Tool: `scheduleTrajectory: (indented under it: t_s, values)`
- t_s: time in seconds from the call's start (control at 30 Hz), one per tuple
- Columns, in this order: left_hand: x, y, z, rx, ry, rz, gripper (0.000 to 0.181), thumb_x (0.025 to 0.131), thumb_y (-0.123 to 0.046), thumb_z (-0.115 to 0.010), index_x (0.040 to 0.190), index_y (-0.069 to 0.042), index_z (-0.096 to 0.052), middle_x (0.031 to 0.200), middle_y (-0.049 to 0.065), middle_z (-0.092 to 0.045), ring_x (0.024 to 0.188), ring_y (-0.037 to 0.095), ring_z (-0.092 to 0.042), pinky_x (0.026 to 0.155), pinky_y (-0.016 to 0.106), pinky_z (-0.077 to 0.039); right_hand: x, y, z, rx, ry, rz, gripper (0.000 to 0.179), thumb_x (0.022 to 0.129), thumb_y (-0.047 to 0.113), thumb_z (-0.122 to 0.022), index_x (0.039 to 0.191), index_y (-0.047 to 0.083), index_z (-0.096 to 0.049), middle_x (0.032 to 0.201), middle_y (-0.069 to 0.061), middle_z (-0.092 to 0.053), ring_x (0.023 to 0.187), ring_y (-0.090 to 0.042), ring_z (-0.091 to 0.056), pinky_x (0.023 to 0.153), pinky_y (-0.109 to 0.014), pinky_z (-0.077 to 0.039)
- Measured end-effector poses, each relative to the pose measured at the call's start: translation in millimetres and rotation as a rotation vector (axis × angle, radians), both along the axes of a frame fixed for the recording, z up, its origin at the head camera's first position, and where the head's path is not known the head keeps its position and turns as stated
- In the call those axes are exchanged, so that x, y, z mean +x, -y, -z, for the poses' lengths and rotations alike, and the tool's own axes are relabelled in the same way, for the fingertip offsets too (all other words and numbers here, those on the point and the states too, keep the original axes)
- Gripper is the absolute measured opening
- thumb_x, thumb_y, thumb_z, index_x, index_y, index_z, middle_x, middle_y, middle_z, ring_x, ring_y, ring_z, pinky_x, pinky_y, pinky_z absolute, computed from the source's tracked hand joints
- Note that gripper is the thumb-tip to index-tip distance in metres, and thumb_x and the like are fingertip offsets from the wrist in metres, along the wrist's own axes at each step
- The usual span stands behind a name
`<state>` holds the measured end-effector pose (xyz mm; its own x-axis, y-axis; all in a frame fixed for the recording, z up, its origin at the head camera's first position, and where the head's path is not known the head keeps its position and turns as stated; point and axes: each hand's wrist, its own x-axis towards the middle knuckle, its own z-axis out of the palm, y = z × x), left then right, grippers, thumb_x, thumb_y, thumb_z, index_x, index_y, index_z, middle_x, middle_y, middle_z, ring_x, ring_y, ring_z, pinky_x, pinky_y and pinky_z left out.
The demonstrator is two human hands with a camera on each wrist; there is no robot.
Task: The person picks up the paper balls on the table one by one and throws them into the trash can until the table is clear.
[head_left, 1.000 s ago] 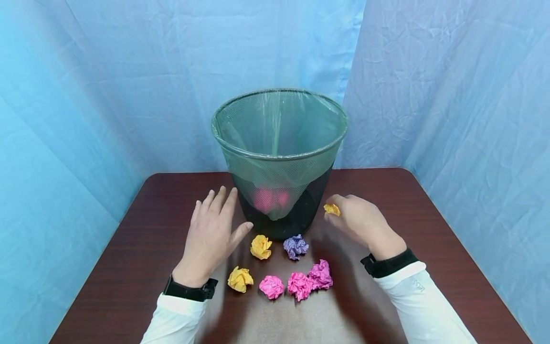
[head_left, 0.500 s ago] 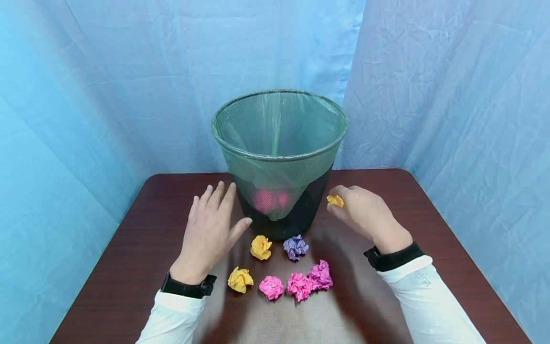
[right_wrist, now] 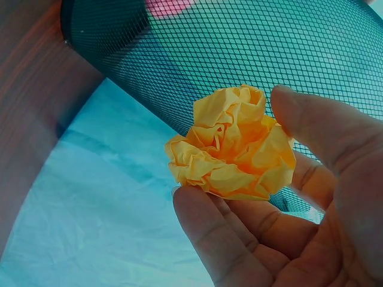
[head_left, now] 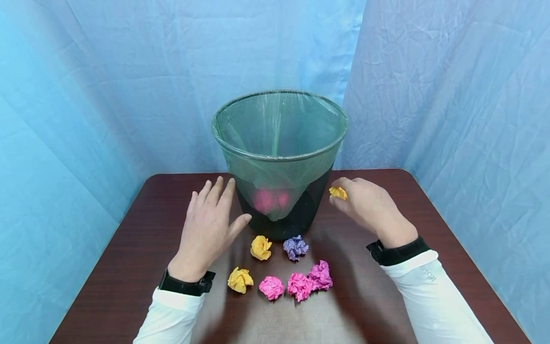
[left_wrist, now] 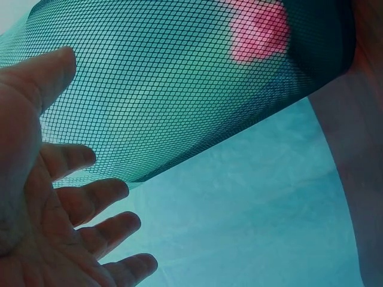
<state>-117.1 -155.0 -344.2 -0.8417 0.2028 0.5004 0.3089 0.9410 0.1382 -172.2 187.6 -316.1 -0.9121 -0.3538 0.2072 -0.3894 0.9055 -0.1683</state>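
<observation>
My right hand [head_left: 371, 208] holds a crumpled yellow paper ball [right_wrist: 233, 146] between thumb and fingers, just right of the mesh wastebasket [head_left: 318, 196]. Fingers spread, my left hand [head_left: 208, 227] hovers at the basket's left side; its palm faces the mesh in the left wrist view and holds nothing. A green plastic liner [head_left: 249, 169] covers the basket's rim and hangs inside. Through the mesh, pink paper balls [head_left: 264, 200] show at the bottom of the liner.
In front of the basket lie two yellow paper balls [head_left: 260, 247], a purple one [head_left: 295, 247], two pink ones [head_left: 271, 287] and a magenta one [head_left: 320, 275]. The dark wooden table [head_left: 129, 267] is enclosed by blue cloth [head_left: 172, 95].
My right hand has risen and shifted slightly right, carrying the yellow paper ball. The left hand has moved a little farther away and left. The basket and loose paper balls stay put.
</observation>
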Motion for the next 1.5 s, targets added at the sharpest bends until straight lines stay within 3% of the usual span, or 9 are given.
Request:
scheduleTrajectory:
  t_s: [0.33, 0.73, 1.03, 1.5]
  values:
    - [-0.5, -0.3, -7.2, -0.002, -0.036, 0.011, 0.083, 0.086, -0.056, -0.063, 0.149, -0.007, -0.041, 0.150, 0.022, -0.042, 0.137, 0.044, -0.035, 0.108, 0.068, -0.025, -1.8, -2, -13.7, 0.007, 0.005, 0.010, 0.042, 0.091, 0.037, -0.063, 0.124, 0.011, -0.062, 0.107, -0.012, -0.067, 0.096, -0.027, -0.061, 0.080, -0.051, -0.052]
    - [-2.5, -0.9, -16.6, -0.008, -0.053, 0.014, 0.084, 0.086, -0.057, -0.062, 0.150, -0.007, -0.039, 0.149, 0.023, -0.043, 0.138, 0.043, -0.034, 0.108, 0.068, -0.026, -3.4, -3, -25.6, 0.010, -0.006, 0.037, 0.041, 0.090, 0.039, -0.064, 0.121, 0.012, -0.062, 0.101, -0.011, -0.067, 0.088, -0.026, -0.061, 0.073, -0.049, -0.053]
    - [-1.6, 1.8, -23.3, -0.003, -0.080, 0.012, 0.085, 0.087, -0.057, -0.062, 0.150, -0.006, -0.040, 0.149, 0.024, -0.043, 0.137, 0.043, -0.035, 0.108, 0.068, -0.026, -3.9, -5, -34.2, 0.003, 0.007, 0.040, 0.044, 0.091, 0.040, -0.062, 0.126, 0.014, -0.060, 0.108, -0.012, -0.067, 0.093, -0.027, -0.061, 0.074, -0.052, -0.052]
    - [-1.8, 5.0, -39.2, 0.021, -0.187, 0.030, 0.086, 0.087, -0.056, -0.062, 0.152, -0.006, -0.036, 0.147, 0.024, -0.045, 0.136, 0.045, -0.037, 0.107, 0.067, -0.028, -6.3, -6, -46.4, 0.004, -0.015, 0.032, 0.047, 0.091, 0.037, -0.064, 0.128, 0.010, -0.058, 0.108, -0.015, -0.067, 0.091, -0.029, -0.061, 0.075, -0.051, -0.053]
